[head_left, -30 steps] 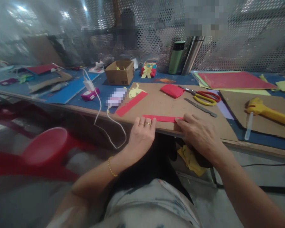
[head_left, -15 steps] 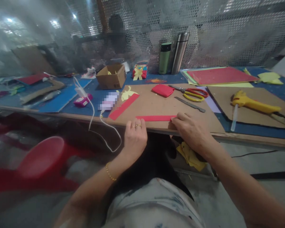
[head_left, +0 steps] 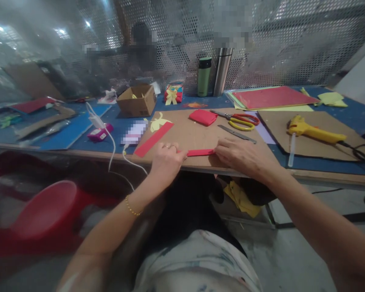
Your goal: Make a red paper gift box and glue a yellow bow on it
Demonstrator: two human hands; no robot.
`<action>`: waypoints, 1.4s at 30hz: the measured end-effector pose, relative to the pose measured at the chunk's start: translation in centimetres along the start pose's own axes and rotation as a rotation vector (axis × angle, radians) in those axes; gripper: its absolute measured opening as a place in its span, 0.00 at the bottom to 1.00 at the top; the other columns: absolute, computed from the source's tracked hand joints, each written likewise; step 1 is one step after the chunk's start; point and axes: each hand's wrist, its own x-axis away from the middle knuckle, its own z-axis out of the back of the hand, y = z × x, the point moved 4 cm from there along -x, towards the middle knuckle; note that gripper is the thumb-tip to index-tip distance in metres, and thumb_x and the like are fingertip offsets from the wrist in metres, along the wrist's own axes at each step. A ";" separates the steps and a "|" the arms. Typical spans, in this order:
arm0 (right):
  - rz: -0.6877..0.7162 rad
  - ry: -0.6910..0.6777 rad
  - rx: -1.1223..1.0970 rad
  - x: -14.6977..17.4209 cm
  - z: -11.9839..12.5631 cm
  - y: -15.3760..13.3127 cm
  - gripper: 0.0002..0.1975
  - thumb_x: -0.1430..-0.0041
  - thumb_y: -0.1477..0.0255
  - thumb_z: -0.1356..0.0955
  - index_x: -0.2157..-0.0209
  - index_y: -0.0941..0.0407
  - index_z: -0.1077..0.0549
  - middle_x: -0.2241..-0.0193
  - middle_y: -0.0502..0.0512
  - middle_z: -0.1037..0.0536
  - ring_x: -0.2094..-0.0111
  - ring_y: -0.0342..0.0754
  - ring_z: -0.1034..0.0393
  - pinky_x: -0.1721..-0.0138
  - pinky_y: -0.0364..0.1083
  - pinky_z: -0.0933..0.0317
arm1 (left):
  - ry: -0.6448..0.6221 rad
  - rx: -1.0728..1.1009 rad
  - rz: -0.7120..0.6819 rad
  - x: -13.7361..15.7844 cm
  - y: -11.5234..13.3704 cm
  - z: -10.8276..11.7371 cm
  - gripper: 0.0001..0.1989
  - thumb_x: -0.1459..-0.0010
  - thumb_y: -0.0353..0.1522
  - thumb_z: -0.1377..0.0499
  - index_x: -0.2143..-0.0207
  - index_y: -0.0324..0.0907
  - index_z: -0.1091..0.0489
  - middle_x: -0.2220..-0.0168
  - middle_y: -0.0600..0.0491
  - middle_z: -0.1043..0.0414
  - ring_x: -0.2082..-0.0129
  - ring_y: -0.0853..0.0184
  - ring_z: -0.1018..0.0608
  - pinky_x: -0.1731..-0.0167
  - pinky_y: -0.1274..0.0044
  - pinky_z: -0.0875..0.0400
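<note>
A narrow red strip (head_left: 201, 153) stretches between my two hands, near the front edge of a cardboard sheet (head_left: 197, 138). My left hand (head_left: 168, 160) pinches its left end, fingers closed. At the other end my right hand (head_left: 235, 154) is closed on the strip, its fingertips bent down. A second, wider red strip (head_left: 154, 140) lies slanted to the left of my left hand. Behind the hands are a folded red piece (head_left: 203, 117), scissors (head_left: 241, 121) with red and yellow handles, and a grey blade (head_left: 236, 134).
A yellow glue gun (head_left: 316, 132) rests on cardboard at the right. Coloured sheets (head_left: 273, 98), a green flask (head_left: 204, 77), a steel flask (head_left: 222, 73) and a cardboard box (head_left: 136, 100) stand or lie behind. A white cable (head_left: 112, 150) hangs over the edge left. A red stool (head_left: 45, 209) is below.
My left hand has moved forward onto the cardboard and now grips the strip's left end. My right hand has shifted further around its end; less of the strip shows. The view has shifted slightly.
</note>
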 end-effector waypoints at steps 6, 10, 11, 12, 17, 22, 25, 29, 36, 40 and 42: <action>0.005 0.070 -0.066 -0.2 -0.5 0.7 0.17 0.25 0.73 0.40 0.66 0.57 0.23 0.65 0.60 0.23 0.64 0.49 0.32 0.63 0.46 0.44 | 0.021 0.123 -0.045 -0.4 -0.4 -1.1 0.15 0.28 0.24 0.48 0.60 0.40 0.21 0.61 0.44 0.24 0.60 0.58 0.26 0.58 0.67 0.37; -0.007 0.049 -0.124 0.0 -0.4 0.8 0.18 0.24 0.71 0.39 0.64 0.57 0.22 0.65 0.60 0.22 0.63 0.49 0.31 0.63 0.46 0.43 | 0.001 0.216 0.005 -0.7 -1.0 -1.6 0.14 0.27 0.27 0.47 0.60 0.40 0.22 0.60 0.45 0.23 0.57 0.57 0.25 0.57 0.67 0.36; -0.020 0.037 -0.142 -0.1 -0.5 0.9 0.18 0.24 0.72 0.40 0.64 0.58 0.21 0.64 0.60 0.22 0.63 0.49 0.30 0.62 0.46 0.42 | -0.014 0.235 0.020 -0.9 -1.2 -1.6 0.13 0.26 0.28 0.47 0.60 0.40 0.22 0.59 0.44 0.23 0.57 0.57 0.25 0.57 0.67 0.35; -0.037 0.027 -0.163 -0.2 -0.5 1.1 0.18 0.25 0.73 0.40 0.63 0.58 0.21 0.64 0.60 0.22 0.62 0.49 0.30 0.62 0.46 0.42 | -0.034 0.254 0.034 -1.1 -1.4 -1.6 0.13 0.26 0.29 0.46 0.60 0.40 0.22 0.59 0.44 0.23 0.57 0.57 0.24 0.56 0.67 0.35; -0.124 -0.045 -0.299 -1.4 -0.7 2.1 0.15 0.28 0.74 0.38 0.63 0.57 0.20 0.61 0.60 0.18 0.60 0.50 0.26 0.58 0.46 0.38 | -0.176 0.426 0.088 -2.5 -2.4 -1.3 0.12 0.28 0.29 0.46 0.63 0.41 0.23 0.61 0.47 0.23 0.58 0.59 0.23 0.55 0.67 0.31; -0.253 -0.178 -0.371 -2.4 0.2 3.0 0.13 0.29 0.71 0.36 0.60 0.54 0.19 0.62 0.57 0.16 0.61 0.50 0.25 0.60 0.46 0.37 | -0.270 0.580 0.126 -3.4 -3.6 -1.2 0.11 0.30 0.31 0.46 0.63 0.43 0.24 0.60 0.48 0.21 0.59 0.60 0.22 0.57 0.68 0.29; -0.300 -0.218 -0.337 -2.6 0.7 3.1 0.12 0.30 0.69 0.35 0.61 0.52 0.18 0.64 0.55 0.16 0.65 0.49 0.27 0.64 0.45 0.40 | -0.309 0.588 0.138 -3.8 -4.1 -1.5 0.10 0.32 0.32 0.45 0.67 0.44 0.27 0.62 0.49 0.21 0.62 0.60 0.23 0.62 0.69 0.32; -0.279 -0.224 -0.348 -2.9 0.6 3.4 0.14 0.29 0.68 0.35 0.62 0.52 0.17 0.64 0.54 0.16 0.66 0.48 0.28 0.66 0.44 0.42 | -0.362 0.621 0.118 -4.6 -4.2 -1.9 0.09 0.35 0.30 0.44 0.71 0.44 0.31 0.67 0.51 0.23 0.65 0.62 0.24 0.65 0.70 0.36; -0.268 -0.304 -0.366 -3.7 -0.3 4.4 0.10 0.33 0.68 0.33 0.64 0.53 0.20 0.65 0.52 0.17 0.66 0.47 0.28 0.66 0.43 0.44 | -0.411 0.605 0.132 -5.2 -4.3 -2.0 0.05 0.38 0.28 0.42 0.69 0.44 0.31 0.68 0.51 0.25 0.65 0.61 0.25 0.63 0.69 0.35; -0.235 -0.311 -0.444 -3.7 -0.7 4.8 0.10 0.33 0.67 0.34 0.66 0.53 0.22 0.67 0.51 0.19 0.66 0.46 0.28 0.65 0.44 0.43 | -0.403 0.613 0.141 -5.2 -4.3 -1.8 0.04 0.39 0.28 0.42 0.66 0.44 0.33 0.65 0.51 0.25 0.62 0.61 0.25 0.61 0.69 0.34; -0.233 -0.311 -0.483 -3.7 -0.9 5.1 0.11 0.34 0.66 0.35 0.67 0.53 0.23 0.69 0.50 0.20 0.66 0.47 0.28 0.65 0.44 0.43 | -0.421 0.617 0.120 -5.4 -4.4 -1.9 0.06 0.39 0.28 0.42 0.68 0.45 0.36 0.67 0.52 0.27 0.63 0.62 0.27 0.62 0.70 0.35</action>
